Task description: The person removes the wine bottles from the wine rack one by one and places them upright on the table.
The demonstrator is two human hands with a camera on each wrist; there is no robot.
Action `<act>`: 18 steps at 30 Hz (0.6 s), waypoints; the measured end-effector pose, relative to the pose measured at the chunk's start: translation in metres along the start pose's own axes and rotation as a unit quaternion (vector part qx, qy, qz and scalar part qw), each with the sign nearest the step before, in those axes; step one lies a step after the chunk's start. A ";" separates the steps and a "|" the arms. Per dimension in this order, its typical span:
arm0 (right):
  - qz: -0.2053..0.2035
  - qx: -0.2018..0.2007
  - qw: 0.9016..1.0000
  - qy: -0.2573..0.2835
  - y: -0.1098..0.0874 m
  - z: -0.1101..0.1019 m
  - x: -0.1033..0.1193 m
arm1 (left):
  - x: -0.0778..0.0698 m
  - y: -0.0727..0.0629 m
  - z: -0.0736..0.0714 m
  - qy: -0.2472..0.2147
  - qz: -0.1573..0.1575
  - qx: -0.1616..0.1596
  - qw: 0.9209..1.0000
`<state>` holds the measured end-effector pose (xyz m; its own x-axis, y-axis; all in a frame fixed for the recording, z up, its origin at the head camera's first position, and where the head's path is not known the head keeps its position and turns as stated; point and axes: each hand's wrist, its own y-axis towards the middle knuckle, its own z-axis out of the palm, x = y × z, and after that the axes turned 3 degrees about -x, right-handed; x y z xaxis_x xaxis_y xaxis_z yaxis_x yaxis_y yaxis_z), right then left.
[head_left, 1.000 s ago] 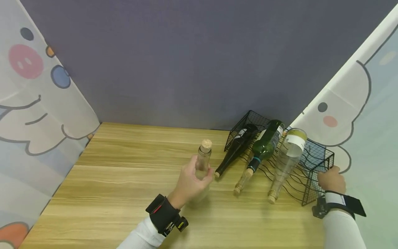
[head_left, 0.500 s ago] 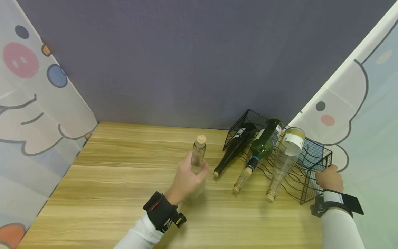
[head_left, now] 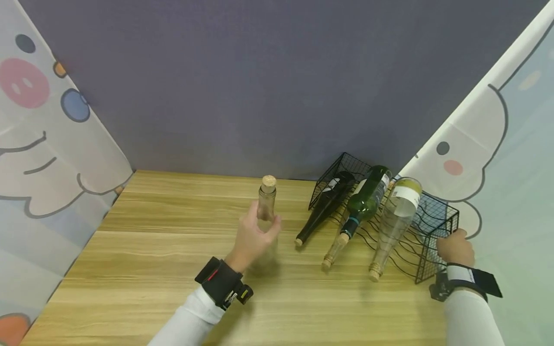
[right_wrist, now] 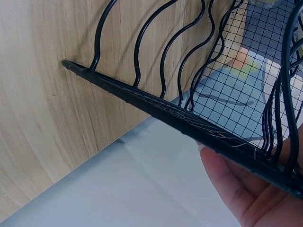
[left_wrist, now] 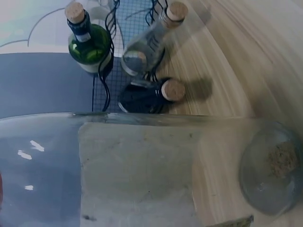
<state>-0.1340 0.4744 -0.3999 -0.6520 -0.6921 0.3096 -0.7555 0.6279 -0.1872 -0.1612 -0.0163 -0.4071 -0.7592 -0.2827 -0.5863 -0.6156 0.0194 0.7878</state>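
In the head view, my left hand grips a clear glass bottle with a cork in its neck, upright over the table. Seen from the left wrist, the bottle's pale label fills the lower half; the fingers are mostly hidden there. My right hand holds the right end of a black wire wine rack. The right wrist view has a thumb along the rack's end rail. In the rack lie a dark bottle, a green bottle and a clear bottle, necks toward me.
Another clear corked bottle lies partly beneath the green one. The wooden table meets a grey wall behind the rack. Patterned white curtains stand at both sides, the right one close to the rack.
My left hand has moved the upright bottle left and slightly away from me, farther from the rack. The right hand keeps its hold on the rack. The whole head view has shifted slightly.
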 end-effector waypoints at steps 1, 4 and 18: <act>0.000 -0.001 1.000 -0.001 0.000 0.000 0.000 | 0.002 0.001 -0.001 0.001 0.000 0.000 1.000; -0.001 0.000 1.000 -0.002 -0.001 0.000 0.000 | 0.007 0.004 -0.004 0.005 -0.002 0.001 1.000; 0.001 0.005 1.000 -0.001 -0.001 -0.001 0.001 | 0.037 0.024 -0.031 0.036 -0.033 -0.035 0.998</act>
<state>-0.1339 0.4730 -0.3984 -0.6541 -0.6909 0.3079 -0.7543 0.6261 -0.1974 -0.1977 -0.0562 -0.4040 -0.6982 -0.3495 -0.6247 -0.6459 -0.0688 0.7604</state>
